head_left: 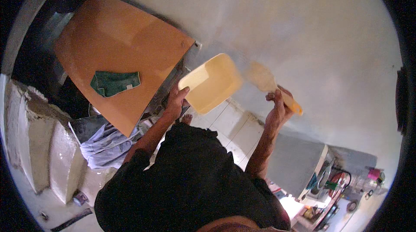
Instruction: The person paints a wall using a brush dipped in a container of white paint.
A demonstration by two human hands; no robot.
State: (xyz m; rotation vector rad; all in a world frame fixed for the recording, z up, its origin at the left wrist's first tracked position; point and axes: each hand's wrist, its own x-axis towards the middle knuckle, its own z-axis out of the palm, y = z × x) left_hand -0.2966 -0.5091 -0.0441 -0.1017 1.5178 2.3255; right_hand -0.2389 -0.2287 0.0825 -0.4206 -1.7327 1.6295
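My left hand (177,102) grips the near left rim of a shallow pale-yellow plastic tub (207,89), thumb over its edge. The tub is tilted, and its inside faces up toward me. Across from it, my right hand (279,111) is closed round the yellow-orange handle of a wide flat paintbrush (263,78). The brush's pale head points toward the tub but stays apart from it, in front of the wall. Motion smears the brush head and the tub's right edge slightly.
A painted wall (299,28) rises ahead and to the right. At left, a brown board (130,37) carries a green cloth (115,83); a greyish cloth (106,147) hangs below. Pale steps (65,158) stand far left, white floor tiles (236,121) underfoot, cluttered shelving (325,193) lower right.
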